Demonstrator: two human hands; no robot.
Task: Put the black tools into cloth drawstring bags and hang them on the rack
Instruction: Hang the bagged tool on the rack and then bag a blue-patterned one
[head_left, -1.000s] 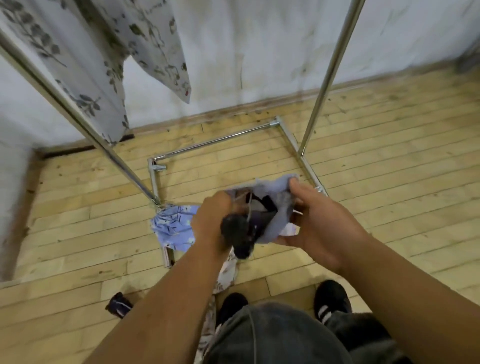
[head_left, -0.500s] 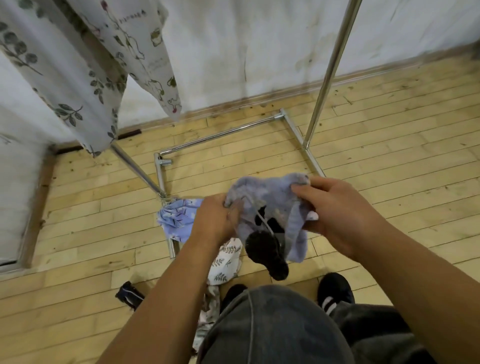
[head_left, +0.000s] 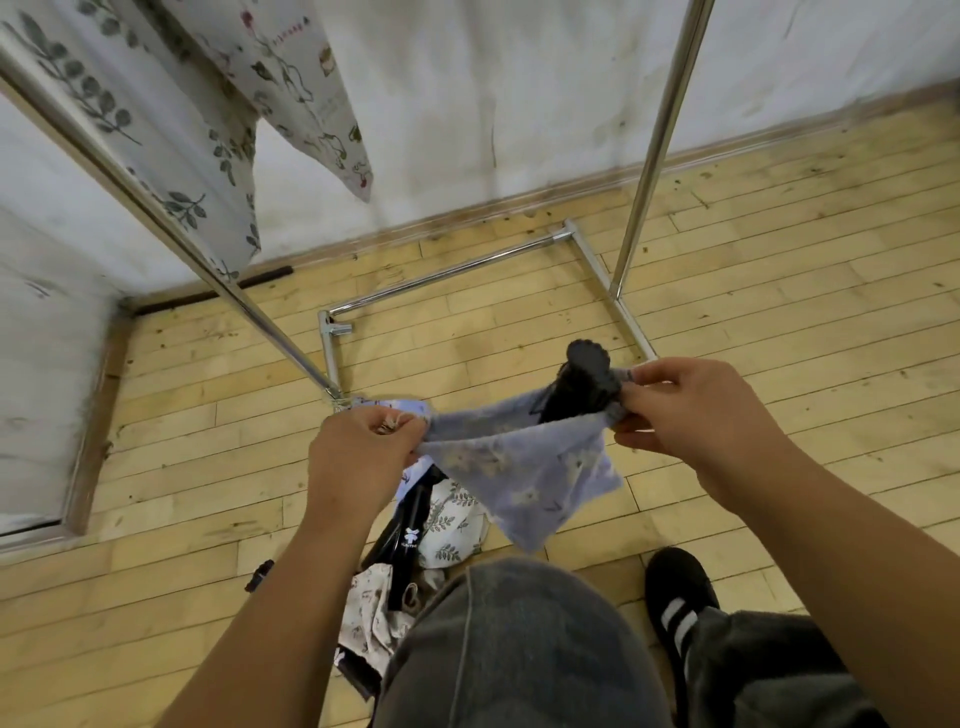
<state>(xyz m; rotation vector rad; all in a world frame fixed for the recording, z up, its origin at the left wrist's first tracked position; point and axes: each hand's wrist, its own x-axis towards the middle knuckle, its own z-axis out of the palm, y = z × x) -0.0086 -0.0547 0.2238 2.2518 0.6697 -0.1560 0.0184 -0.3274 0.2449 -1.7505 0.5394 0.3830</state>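
Wood plank floor (head_left: 779, 270), scuffed white wall (head_left: 493, 104) at the far side, chrome rack (head_left: 655, 130) standing between. Two floral cloth bags (head_left: 218, 104) hang from the rack's rail at far left. Lavender drawstring bag (head_left: 535, 467) is stretched in the air between both hands, near centre, above the floor. It is soft cloth with a faint pale flower print, mouth pulled wide and the body sagging to a point below. Black tool (head_left: 584, 379) sits in the bag's right end, its round scalloped-edge head sticking out of the mouth toward the far side; the rest is hidden in the cloth. Left hand (head_left: 358, 452) is curled, pinching the bag's left edge with the cord. Right hand (head_left: 696, 410) pinches the right edge, just beside the tool's head. Second black tool (head_left: 408, 530), with a white logo, lies on a heap of printed bags (head_left: 452, 525) on the floor below the hands. Black shoe (head_left: 680, 603) with white stripes is at near right.
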